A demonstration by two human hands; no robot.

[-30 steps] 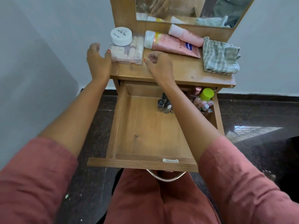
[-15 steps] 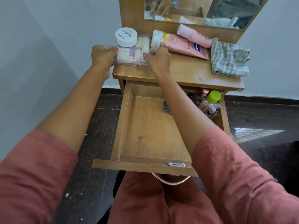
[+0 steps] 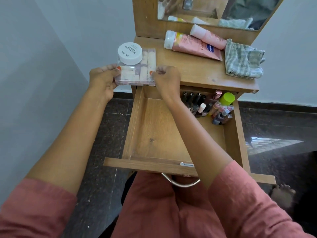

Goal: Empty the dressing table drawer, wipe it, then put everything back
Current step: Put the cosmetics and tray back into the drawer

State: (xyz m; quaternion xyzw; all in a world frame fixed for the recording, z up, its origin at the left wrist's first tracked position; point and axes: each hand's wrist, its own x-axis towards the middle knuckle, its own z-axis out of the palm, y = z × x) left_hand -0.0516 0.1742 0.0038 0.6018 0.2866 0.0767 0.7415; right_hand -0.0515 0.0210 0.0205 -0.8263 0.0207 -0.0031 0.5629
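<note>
Your grip is two-handed and clamped: left hand and right hand each pinch an end of the clear box. The white jar sits on its lid. You hold it at the front left corner of the table, above the open drawer. With bottles standing in the drawer's back right, this looks like the putting-back step. Next, lower the box level so the jar does not slide. Your right forearm hides part of the drawer floor, and the box's contents are blurred.

We see pale grey painted walls meeting a dark speckled polished stone floor, where a bright barred patch of light glints beyond the right edge of the brown wooden dressing table with its wall-backed mirror.
</note>
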